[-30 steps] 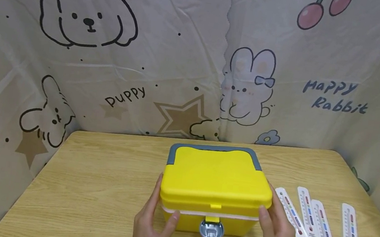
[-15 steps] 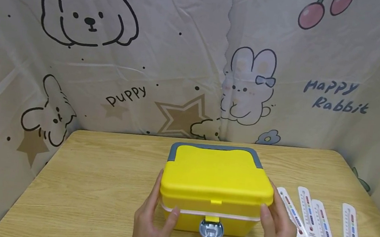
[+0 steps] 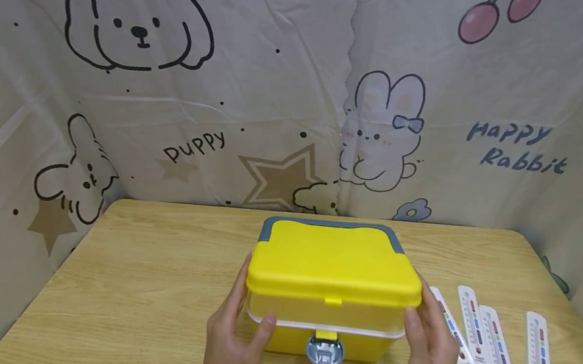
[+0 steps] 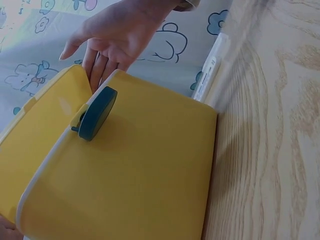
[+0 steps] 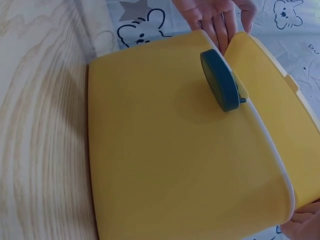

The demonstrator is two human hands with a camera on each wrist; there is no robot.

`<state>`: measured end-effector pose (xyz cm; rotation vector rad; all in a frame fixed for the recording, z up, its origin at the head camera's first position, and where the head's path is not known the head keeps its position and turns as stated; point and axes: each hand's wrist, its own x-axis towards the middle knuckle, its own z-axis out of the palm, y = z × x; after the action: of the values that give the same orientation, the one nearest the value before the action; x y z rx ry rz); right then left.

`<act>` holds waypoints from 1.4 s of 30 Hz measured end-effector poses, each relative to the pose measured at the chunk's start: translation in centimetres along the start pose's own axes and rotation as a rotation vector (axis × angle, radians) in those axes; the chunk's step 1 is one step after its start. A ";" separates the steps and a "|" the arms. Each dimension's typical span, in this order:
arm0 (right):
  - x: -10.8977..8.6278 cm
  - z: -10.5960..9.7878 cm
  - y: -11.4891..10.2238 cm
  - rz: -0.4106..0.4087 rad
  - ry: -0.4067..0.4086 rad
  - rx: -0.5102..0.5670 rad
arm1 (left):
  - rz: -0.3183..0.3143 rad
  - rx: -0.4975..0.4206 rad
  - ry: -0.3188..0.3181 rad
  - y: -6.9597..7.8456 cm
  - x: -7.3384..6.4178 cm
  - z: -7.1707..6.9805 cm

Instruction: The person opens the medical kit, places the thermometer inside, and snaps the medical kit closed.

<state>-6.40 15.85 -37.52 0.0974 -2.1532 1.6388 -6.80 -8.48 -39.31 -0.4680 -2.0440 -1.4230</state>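
Observation:
A yellow storage box [image 3: 293,338] stands on the table, its yellow lid [image 3: 336,262] tilted up at the front. A gap shows between the lid's front edge and the white rim. The grey-blue latch [image 3: 324,352] hangs down at the front. My left hand [image 3: 236,341] touches the lid's left side with extended fingers, thumb apart from it. On the right side, my right hand [image 3: 431,354] has its fingers against the lid and its thumb near the front corner. Both wrist views show the opposite hand's fingers straight at the lid's edge. The box's inside is hidden.
Several white thermometer strips [image 3: 539,355] lie on the wooden table [image 3: 145,286], right of the box. A grey-blue handle [image 3: 330,223] lies along the lid's back. A printed cloth [image 3: 282,82] hangs behind the table and at both sides.
The lid's front edge has risen from near the rim, widening the gap. Both hands have moved up slightly with it. The box body and thermometers have stayed put.

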 end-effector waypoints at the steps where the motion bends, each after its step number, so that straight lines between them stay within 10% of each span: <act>1: 0.0 0.0 0.0 0.004 0.000 -0.003 | -0.001 -0.001 -0.002 0.0 0.0 0.0; 42: 4.0 1.3 -1.6 -0.210 0.036 0.161 | 0.031 -0.070 0.046 1.1 4.3 0.6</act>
<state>-9.85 14.98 -34.86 0.3284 -1.9104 1.6732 -9.57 -7.71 -35.95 -0.4903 -1.9478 -1.4774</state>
